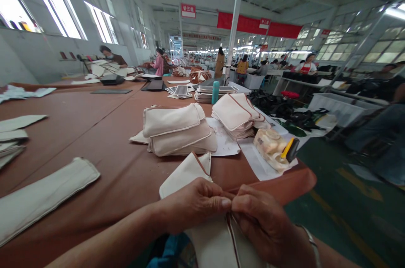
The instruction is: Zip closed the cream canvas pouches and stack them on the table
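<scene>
My left hand (pixel 193 205) and my right hand (pixel 265 221) meet at the table's near edge, thumbs and fingers pinched together. Between them they grip a cream panel (pixel 211 240) with a dark brown trim line running down it. Its lower part hangs toward my lap, and the exact spot under my fingertips is hidden. Just beyond my left hand a cream piece with a brown edge (pixel 185 174) lies on the table; I cannot tell whether it joins the held panel. A bracelet circles my right wrist.
A brown-covered table (pixel 120 141) carries a stack of cream panels (pixel 177 129), another brown-edged stack (pixel 234 112) and a turquoise bottle (pixel 215 92). On the right, a yellow-and-black-handled tool (pixel 289 150) rests by a cloudy plastic container (pixel 268 141). A long cream panel (pixel 53 192) lies left. People work farther back.
</scene>
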Action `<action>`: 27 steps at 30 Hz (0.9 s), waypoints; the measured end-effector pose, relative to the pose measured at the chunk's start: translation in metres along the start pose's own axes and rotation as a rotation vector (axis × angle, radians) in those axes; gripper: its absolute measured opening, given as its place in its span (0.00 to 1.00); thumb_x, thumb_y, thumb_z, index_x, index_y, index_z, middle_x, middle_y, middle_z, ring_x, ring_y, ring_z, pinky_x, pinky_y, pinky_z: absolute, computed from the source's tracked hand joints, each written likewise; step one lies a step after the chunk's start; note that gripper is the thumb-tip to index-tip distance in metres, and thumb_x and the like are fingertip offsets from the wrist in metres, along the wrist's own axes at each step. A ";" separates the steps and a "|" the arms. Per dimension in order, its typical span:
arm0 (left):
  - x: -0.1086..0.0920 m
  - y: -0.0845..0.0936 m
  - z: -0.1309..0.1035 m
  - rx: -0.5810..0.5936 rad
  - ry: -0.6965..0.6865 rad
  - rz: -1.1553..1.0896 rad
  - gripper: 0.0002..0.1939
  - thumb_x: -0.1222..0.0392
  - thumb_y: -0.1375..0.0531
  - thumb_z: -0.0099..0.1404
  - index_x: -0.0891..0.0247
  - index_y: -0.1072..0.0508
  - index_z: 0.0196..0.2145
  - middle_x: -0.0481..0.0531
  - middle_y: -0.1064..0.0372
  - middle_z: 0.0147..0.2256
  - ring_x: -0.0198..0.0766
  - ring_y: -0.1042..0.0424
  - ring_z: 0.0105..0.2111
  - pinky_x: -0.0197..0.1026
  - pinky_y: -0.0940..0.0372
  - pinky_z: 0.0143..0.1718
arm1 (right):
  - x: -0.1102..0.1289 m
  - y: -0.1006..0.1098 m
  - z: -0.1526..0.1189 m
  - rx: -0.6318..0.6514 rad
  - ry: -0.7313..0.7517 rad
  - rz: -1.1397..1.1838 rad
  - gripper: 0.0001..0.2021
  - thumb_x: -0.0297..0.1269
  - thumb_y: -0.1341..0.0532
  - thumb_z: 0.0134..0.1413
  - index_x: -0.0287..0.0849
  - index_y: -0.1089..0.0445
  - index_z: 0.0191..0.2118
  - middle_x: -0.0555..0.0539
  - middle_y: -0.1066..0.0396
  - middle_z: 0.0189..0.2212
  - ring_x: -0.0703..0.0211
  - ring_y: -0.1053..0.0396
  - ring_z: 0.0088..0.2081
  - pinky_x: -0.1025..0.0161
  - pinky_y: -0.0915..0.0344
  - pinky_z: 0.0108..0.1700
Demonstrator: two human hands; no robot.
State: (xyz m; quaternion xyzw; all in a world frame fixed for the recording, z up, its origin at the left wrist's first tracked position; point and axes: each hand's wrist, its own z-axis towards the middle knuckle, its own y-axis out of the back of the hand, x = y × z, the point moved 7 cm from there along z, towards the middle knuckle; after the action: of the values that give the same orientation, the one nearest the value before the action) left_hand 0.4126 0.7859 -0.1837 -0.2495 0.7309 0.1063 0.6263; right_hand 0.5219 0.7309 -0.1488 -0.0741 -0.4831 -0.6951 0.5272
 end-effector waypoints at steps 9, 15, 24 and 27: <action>-0.016 -0.006 -0.007 0.128 -0.056 0.152 0.19 0.45 0.40 0.65 0.68 0.31 0.32 0.45 0.44 0.26 0.29 0.49 0.24 0.31 0.54 0.22 | -0.024 0.002 -0.005 0.175 -0.581 0.530 0.19 0.47 0.52 0.67 0.39 0.35 0.33 0.51 0.40 0.28 0.63 0.45 0.29 0.67 0.46 0.30; -0.012 -0.009 -0.009 0.119 -0.043 0.090 0.20 0.45 0.41 0.66 0.67 0.34 0.30 0.44 0.46 0.24 0.28 0.51 0.22 0.32 0.54 0.21 | -0.023 -0.006 -0.001 0.241 -0.565 0.639 0.20 0.51 0.43 0.61 0.39 0.39 0.28 0.54 0.47 0.24 0.67 0.53 0.25 0.68 0.56 0.24; -0.022 -0.011 -0.002 0.052 -0.223 0.293 0.19 0.47 0.42 0.67 0.67 0.33 0.29 0.45 0.45 0.25 0.29 0.48 0.25 0.32 0.52 0.24 | -0.027 0.007 0.005 0.203 -0.480 0.633 0.21 0.52 0.49 0.65 0.37 0.33 0.33 0.50 0.40 0.28 0.64 0.45 0.29 0.66 0.48 0.30; -0.026 -0.008 0.000 0.005 -0.228 0.357 0.21 0.45 0.39 0.64 0.67 0.33 0.28 0.46 0.42 0.26 0.31 0.45 0.26 0.32 0.49 0.25 | -0.016 0.015 0.016 0.275 -0.429 0.505 0.19 0.50 0.47 0.65 0.38 0.33 0.36 0.51 0.39 0.29 0.64 0.45 0.29 0.67 0.47 0.31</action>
State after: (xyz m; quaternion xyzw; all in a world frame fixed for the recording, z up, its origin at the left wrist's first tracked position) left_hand 0.4190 0.7854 -0.1578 -0.1012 0.6881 0.2414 0.6768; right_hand 0.5347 0.7540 -0.1415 -0.2639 -0.6384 -0.4401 0.5737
